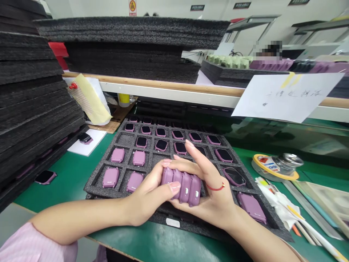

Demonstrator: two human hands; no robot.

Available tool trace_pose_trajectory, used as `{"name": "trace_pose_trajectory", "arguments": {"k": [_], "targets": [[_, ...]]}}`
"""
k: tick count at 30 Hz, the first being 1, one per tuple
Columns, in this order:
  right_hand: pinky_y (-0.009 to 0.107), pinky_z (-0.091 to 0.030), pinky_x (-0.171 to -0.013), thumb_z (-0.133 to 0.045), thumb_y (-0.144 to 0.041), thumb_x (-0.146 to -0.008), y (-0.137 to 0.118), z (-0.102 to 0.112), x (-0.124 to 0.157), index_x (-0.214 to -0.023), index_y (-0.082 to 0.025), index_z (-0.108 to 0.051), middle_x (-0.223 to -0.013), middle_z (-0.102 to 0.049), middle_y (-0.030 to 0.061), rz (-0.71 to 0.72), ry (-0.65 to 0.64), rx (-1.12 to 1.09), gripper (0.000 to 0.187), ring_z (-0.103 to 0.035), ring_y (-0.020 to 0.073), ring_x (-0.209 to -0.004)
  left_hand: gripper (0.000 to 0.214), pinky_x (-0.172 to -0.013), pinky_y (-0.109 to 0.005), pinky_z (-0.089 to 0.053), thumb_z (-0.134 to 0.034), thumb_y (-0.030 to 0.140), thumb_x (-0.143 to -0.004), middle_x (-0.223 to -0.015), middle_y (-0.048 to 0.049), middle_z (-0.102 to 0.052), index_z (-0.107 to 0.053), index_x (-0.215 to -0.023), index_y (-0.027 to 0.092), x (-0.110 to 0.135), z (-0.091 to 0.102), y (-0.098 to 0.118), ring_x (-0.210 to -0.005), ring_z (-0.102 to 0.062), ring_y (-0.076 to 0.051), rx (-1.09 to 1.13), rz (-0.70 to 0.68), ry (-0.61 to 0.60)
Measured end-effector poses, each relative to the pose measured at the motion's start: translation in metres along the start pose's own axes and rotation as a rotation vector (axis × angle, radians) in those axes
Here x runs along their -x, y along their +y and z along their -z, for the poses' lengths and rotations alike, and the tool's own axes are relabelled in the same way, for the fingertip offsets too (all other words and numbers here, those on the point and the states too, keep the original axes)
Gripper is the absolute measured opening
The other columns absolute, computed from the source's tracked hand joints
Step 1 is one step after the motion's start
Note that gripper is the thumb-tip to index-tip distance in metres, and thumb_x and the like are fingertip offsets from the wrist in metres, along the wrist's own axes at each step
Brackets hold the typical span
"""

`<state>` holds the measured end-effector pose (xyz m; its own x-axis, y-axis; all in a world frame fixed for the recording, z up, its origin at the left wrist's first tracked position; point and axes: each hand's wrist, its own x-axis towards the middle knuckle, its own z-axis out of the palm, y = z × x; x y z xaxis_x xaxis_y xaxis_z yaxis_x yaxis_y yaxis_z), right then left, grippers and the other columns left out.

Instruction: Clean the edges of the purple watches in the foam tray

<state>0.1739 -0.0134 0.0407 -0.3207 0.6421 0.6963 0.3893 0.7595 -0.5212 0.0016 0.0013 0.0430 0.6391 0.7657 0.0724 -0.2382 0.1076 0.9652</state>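
Note:
Several purple smartwatch bodies (186, 187), stood side by side in a row, are held between my two hands above the front of a black foam tray (124, 139). My left hand (145, 198) grips the row from the left, its thumb lying across the near side. From the right, my right hand (218, 193) wraps under and behind the row, with one finger pointing up. In the tray's compartments lie more watch bodies, some with the black screen (161, 145) up, others with the purple back (110, 177) up. My hands hide part of the tray's middle.
Tall stacks of black foam trays stand at the left (32, 83) and on the shelf (122, 54). One watch (45, 177) lies on the green table. At right are a yellow tape roll (261, 171), a metal-topped jar (291, 160), tissue (280, 205) and a steel ruler (311, 209).

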Motion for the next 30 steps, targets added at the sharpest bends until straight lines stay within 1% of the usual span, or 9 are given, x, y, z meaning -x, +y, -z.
{"name": "trace_pose_trajectory", "arguments": {"k": [7,10,14,17,19,21,24,27,30], "targets": [[0.047,-0.053,-0.11,-0.08,-0.02,-0.078,0.003,0.003,-0.001,-0.161,-0.03,-0.018,-0.141,-0.063,0.0095,-0.029,0.015,-0.051,0.104,-0.07,0.0266,-0.117,0.047,-0.11,-0.043,-0.043,-0.064,0.05,-0.091,-0.127,-0.0082,-0.06,-0.051,-0.126,0.021,-0.001,0.002,0.0,-0.127,-0.053,-0.028,0.024,0.033,0.009],[0.044,-0.052,-0.111,-0.079,-0.026,-0.081,0.0,-0.003,0.0,-0.16,-0.028,-0.02,-0.143,-0.062,0.0107,-0.086,0.022,-0.057,0.099,-0.068,0.0268,-0.121,0.061,-0.105,-0.043,-0.048,-0.082,0.046,-0.076,-0.124,-0.0091,-0.062,-0.051,-0.122,0.021,-0.001,-0.001,0.001,-0.121,-0.059,-0.029,-0.067,-0.009,0.03],[0.041,-0.05,-0.111,-0.076,-0.027,-0.084,-0.01,-0.006,0.009,-0.162,-0.027,-0.01,-0.137,-0.063,0.0101,-0.163,-0.056,-0.061,0.102,-0.064,0.0234,-0.124,0.068,-0.096,-0.044,-0.055,-0.092,0.038,-0.062,-0.114,-0.009,-0.069,-0.054,-0.115,0.022,-0.006,-0.002,0.001,-0.111,-0.067,-0.032,-0.196,0.101,0.139],[0.043,-0.046,-0.114,-0.082,-0.043,-0.078,-0.02,0.015,0.019,-0.162,-0.026,-0.01,-0.152,-0.049,0.0147,-0.204,-0.156,0.038,0.112,-0.05,0.0266,-0.139,0.065,-0.1,-0.048,-0.053,-0.091,0.038,-0.063,-0.115,-0.0096,-0.072,-0.057,-0.116,0.021,-0.01,-0.001,0.002,-0.112,-0.067,-0.034,-0.23,0.162,0.111],[0.044,-0.047,-0.113,-0.072,-0.052,-0.085,-0.023,0.043,0.025,-0.159,-0.026,-0.026,-0.151,-0.051,0.0132,-0.274,-0.138,0.133,0.091,-0.051,0.0273,-0.139,0.061,-0.103,-0.049,-0.051,-0.09,0.036,-0.066,-0.114,-0.0099,-0.073,-0.057,-0.114,0.021,-0.011,-0.002,0.004,-0.113,-0.068,-0.033,-0.195,0.202,0.097],[0.042,-0.053,-0.102,-0.051,-0.047,-0.099,-0.019,0.078,0.035,-0.145,-0.026,-0.05,-0.13,-0.069,0.0086,-0.478,-0.037,0.313,0.05,-0.065,0.0255,-0.121,0.064,-0.103,-0.051,-0.051,-0.09,0.034,-0.067,-0.111,-0.0096,-0.075,-0.054,-0.118,0.022,-0.011,-0.004,0.005,-0.109,-0.071,-0.033,-0.136,0.253,0.093],[0.04,-0.055,-0.075,-0.047,-0.035,-0.098,-0.002,0.124,0.057,-0.099,-0.021,-0.074,-0.085,-0.077,0.008,-0.89,0.041,0.679,0.03,-0.073,0.0265,-0.08,0.082,-0.102,-0.052,-0.052,-0.09,0.034,-0.068,-0.11,-0.0095,-0.076,-0.045,-0.135,0.025,-0.009,-0.007,0.006,-0.105,-0.074,-0.033,-0.12,0.279,0.107],[0.034,-0.045,-0.056,-0.061,-0.016,-0.078,0.017,0.143,0.085,-0.061,-0.021,-0.065,-0.055,-0.066,0.0056,-1.041,-0.022,0.728,0.018,-0.063,0.0239,-0.056,0.096,-0.103,-0.053,-0.051,-0.089,0.037,-0.068,-0.107,-0.0084,-0.077,-0.036,-0.148,0.029,-0.007,-0.011,0.007,-0.107,-0.073,-0.034,-0.17,0.246,0.13],[0.03,-0.037,-0.051,-0.06,-0.005,-0.065,0.028,0.138,0.107,-0.051,-0.022,-0.056,-0.048,-0.059,0.0024,-1.112,-0.046,0.688,0.022,-0.056,0.0188,-0.047,0.089,-0.104,-0.052,-0.05,-0.088,0.039,-0.069,-0.106,-0.0074,-0.077,-0.041,-0.144,0.03,-0.007,-0.012,0.008,-0.105,-0.074,-0.033,-0.177,0.223,0.128]]}}
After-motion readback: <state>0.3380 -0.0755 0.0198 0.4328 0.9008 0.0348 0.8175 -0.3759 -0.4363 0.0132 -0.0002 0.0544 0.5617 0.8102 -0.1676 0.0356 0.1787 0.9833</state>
